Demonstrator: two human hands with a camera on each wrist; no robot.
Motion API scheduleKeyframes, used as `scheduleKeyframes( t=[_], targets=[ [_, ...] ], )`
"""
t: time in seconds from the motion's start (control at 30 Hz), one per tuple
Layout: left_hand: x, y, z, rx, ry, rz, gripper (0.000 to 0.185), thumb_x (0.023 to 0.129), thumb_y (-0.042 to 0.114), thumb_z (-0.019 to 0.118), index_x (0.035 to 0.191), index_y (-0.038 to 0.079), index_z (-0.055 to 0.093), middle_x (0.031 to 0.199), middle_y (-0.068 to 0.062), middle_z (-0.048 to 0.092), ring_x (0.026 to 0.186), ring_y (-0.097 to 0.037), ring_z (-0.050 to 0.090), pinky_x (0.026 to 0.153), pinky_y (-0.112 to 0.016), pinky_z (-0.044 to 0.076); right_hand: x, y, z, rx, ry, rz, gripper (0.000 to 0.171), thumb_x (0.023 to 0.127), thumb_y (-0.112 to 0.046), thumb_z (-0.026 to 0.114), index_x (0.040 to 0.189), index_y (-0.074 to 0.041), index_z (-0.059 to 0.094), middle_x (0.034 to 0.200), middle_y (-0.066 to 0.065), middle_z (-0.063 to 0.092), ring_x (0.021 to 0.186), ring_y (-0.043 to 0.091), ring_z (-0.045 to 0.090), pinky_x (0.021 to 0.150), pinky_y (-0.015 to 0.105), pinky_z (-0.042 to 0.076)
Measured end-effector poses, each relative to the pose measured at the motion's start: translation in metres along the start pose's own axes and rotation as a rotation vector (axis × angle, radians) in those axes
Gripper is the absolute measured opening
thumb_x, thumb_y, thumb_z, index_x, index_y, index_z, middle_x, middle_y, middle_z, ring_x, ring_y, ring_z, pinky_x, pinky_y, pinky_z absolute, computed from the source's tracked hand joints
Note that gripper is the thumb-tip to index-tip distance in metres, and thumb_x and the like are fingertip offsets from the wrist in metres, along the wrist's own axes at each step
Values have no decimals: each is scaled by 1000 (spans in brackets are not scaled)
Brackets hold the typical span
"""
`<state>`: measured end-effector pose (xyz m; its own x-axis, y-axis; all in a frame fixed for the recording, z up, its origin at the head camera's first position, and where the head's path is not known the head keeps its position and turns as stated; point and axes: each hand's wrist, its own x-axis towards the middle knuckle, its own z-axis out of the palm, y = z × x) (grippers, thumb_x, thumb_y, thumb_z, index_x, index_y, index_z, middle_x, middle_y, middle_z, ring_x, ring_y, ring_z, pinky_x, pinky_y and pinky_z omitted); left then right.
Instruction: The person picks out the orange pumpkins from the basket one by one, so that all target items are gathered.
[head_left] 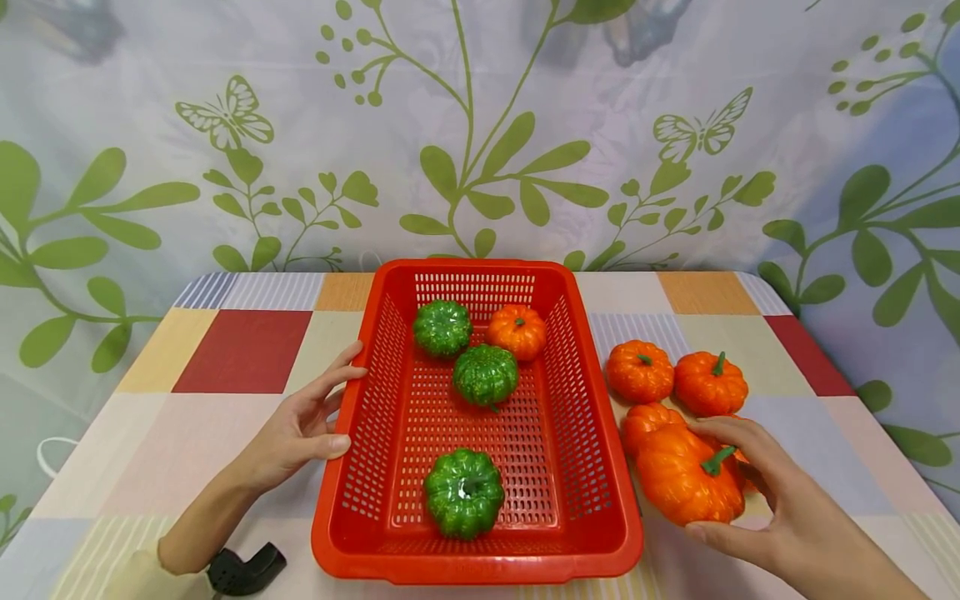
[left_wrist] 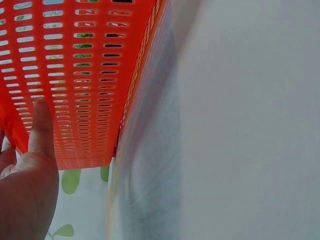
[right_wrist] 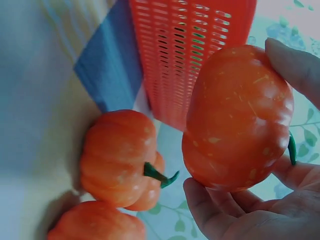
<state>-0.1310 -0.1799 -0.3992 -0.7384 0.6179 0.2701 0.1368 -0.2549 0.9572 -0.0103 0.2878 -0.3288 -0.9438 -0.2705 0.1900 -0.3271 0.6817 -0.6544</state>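
Meanwhile right hand [head_left: 780,492] fingers [right_wrist: 295,65] curl round an orange pumpkin [head_left: 686,475]; left hand [head_left: 300,429] fingers, straight, touch the basket [head_left: 352,492].

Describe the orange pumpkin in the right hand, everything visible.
The orange pumpkin is the largest of the orange ones, ribbed, with pale flecks and a glossy, plastic-looking skin; its curved green stem points up and right. The right hand grips it, fingers over the top and thumb under the near side, just right of the red basket. It overlaps another orange pumpkin behind it; whether it rests on the table is unclear.
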Motion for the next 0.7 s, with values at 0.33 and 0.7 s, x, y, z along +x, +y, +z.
scheduleKeyframes(
  t=[0.33, 0.7],
  targets=[
    [-1, 0, -1, -5, -1, 4, 63, 81, -9, 54, 137, -6, 26, 153, -4, -4, 131, -31, 24, 85, -48, 45, -18, 27, 15, -47, -18, -45, 82, 55, -14, 87, 127, -13, 48, 118, -6, 41, 99, 1, 37, 70, 13, 38],
    [1, -1, 0, -9, -18, 25, 63, 80, -11, 52, 137, -6, 26, 153, -6, -5, 132, -33, 21, 86, -47, 45, -27, 41, 21, -129, -85, -15, 80, 55, -28, 87, 126, -22, 50, 118, -11, 43, 105, -3, 34, 72, 19, 41]
  ],
)
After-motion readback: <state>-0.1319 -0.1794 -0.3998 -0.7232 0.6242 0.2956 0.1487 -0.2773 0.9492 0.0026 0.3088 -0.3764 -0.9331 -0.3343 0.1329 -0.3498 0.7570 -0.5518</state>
